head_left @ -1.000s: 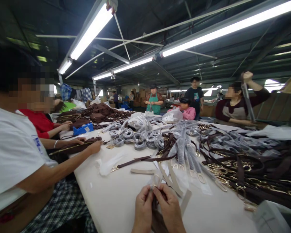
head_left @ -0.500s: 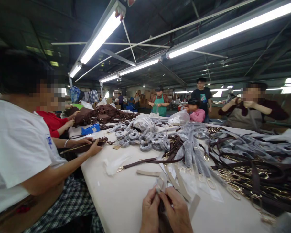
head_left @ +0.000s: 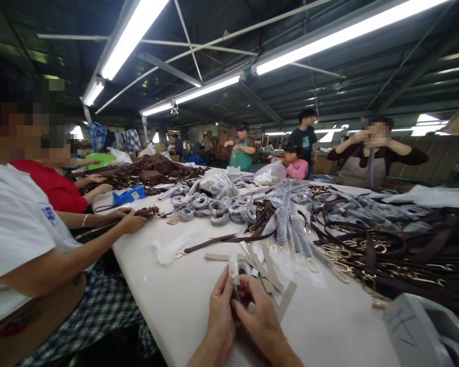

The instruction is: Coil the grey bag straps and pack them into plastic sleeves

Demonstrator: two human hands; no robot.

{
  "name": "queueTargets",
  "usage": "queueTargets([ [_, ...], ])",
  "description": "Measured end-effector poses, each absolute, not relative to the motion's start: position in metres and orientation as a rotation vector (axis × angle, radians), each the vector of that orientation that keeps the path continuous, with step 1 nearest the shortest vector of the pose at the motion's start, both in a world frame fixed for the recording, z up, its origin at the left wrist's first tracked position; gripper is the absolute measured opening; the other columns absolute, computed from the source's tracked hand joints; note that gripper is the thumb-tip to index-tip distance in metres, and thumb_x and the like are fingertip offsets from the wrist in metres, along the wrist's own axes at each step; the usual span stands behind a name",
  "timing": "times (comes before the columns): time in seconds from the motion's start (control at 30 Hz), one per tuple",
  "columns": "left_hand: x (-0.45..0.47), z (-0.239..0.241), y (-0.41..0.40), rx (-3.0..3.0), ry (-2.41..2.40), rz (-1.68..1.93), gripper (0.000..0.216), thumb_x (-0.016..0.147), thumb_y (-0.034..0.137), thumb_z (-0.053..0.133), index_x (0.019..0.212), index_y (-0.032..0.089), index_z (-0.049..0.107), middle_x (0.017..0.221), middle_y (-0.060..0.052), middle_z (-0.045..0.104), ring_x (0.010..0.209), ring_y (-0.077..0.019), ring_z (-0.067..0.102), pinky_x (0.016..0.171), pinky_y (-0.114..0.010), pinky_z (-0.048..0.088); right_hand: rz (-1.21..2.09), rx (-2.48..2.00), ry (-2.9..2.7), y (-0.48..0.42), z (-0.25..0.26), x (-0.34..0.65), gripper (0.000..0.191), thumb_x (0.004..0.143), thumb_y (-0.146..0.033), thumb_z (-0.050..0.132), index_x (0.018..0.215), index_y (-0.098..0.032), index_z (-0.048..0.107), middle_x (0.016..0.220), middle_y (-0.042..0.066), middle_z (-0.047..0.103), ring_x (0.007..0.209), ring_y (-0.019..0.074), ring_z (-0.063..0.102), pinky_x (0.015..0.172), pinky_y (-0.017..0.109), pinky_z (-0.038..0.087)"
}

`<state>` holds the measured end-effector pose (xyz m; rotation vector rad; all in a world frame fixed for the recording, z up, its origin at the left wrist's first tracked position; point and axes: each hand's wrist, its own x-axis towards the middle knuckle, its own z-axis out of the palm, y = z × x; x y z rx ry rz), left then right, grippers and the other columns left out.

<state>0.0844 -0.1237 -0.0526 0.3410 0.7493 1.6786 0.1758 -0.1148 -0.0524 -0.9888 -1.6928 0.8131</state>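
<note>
Near the table's front edge, my left hand [head_left: 219, 311] and my right hand [head_left: 258, 311] are close together, both closed on a strap [head_left: 234, 269] wrapped in clear plastic. Its pale, folded end sticks up between my fingers; the lower part is mostly hidden by my hands. Just beyond lie flat grey-beige strips [head_left: 268, 267] and several plastic-sleeved straps [head_left: 285, 224] with gold-coloured buckles. A dark brown strap [head_left: 222, 242] with a metal clip stretches across the table to the left of these.
Coiled, wrapped straps [head_left: 218, 211] lie mid-table. Brown straps with gold clips [head_left: 367, 255] are heaped at right, near a grey box-like object [head_left: 413, 326]. A blue tape dispenser [head_left: 129, 195] stands at left. A person in a white shirt [head_left: 19, 239] sits close on my left; others work around the table.
The view has turned right, bringing the grey object into sight at lower right. Both hands have stayed on the strap, and its pale end now stands up between them.
</note>
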Motion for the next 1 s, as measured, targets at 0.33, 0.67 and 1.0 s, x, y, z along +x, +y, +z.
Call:
queueTargets([
  [0.33,0.082,-0.05,-0.124,0.488,0.738,1.609,0.041,0.059,0.037,0.084,0.093,0.016,0.073,0.084,-0.006,0.075,0.08,-0.0213,0.068,0.079,-0.033,0.053,0.875,-0.971,-1.478,-0.114,-0.061,0.175,0.018,0.07,-0.018,0.064,0.085,-0.022,0.055,0.071,-0.003,0.062,0.066,0.0175,0.06,0.063,0.028,0.049],
  [0.67,0.075,-0.052,-0.125,0.713,0.828,1.57,0.031,0.062,0.035,0.082,0.083,0.014,0.074,0.079,-0.006,0.074,0.077,-0.0189,0.064,0.078,-0.028,0.049,0.881,-0.869,-1.468,-0.111,-0.065,0.179,0.044,0.077,-0.023,0.063,0.119,-0.019,0.052,0.082,0.001,0.07,0.065,0.016,0.062,0.064,0.027,0.053],
  [1.0,0.075,-0.052,-0.12,0.918,0.873,1.479,0.033,0.069,0.044,0.076,0.082,0.014,0.072,0.078,-0.005,0.072,0.079,-0.0201,0.063,0.078,-0.029,0.048,0.887,-0.915,-1.41,-0.108,-0.062,0.183,0.041,0.075,-0.022,0.062,0.116,-0.017,0.057,0.081,0.003,0.072,0.065,0.0171,0.063,0.061,0.028,0.054],
])
